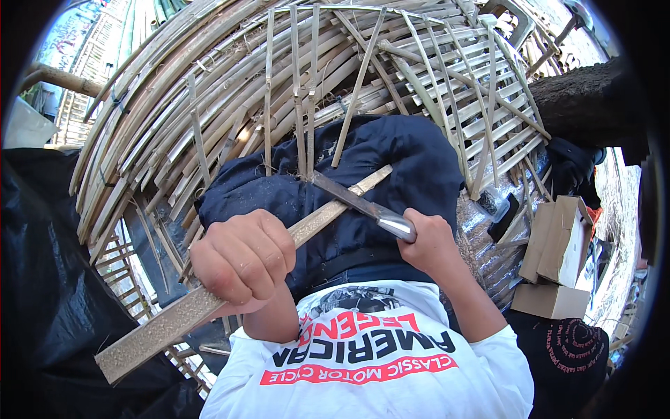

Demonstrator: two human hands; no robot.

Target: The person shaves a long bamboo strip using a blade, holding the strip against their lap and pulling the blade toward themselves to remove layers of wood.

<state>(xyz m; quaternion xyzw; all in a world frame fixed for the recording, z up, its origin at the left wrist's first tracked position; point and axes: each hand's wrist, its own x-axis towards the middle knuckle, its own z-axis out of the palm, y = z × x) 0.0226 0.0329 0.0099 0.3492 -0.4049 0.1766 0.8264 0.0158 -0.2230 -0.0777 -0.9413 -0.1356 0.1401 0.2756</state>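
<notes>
My left hand is wrapped round a flat, light-brown bamboo strip. The strip slants over my lap, its wide end at the lower left and its narrow end beyond the knife. In my right hand is a knife with a dark blade and a shiny metal collar; its handle is hidden in my fist. The blade crosses the strip near the far end, pointing up and left. Dark blue cloth covers my legs beneath both. Several thin bamboo slats stand against or over the cloth.
A large pile of split bamboo strips fills the far side. On the right, a slatted bamboo lattice leans near a dark log. Open cardboard boxes stand at the right, above a dark printed cloth. Black sheeting hangs at the left.
</notes>
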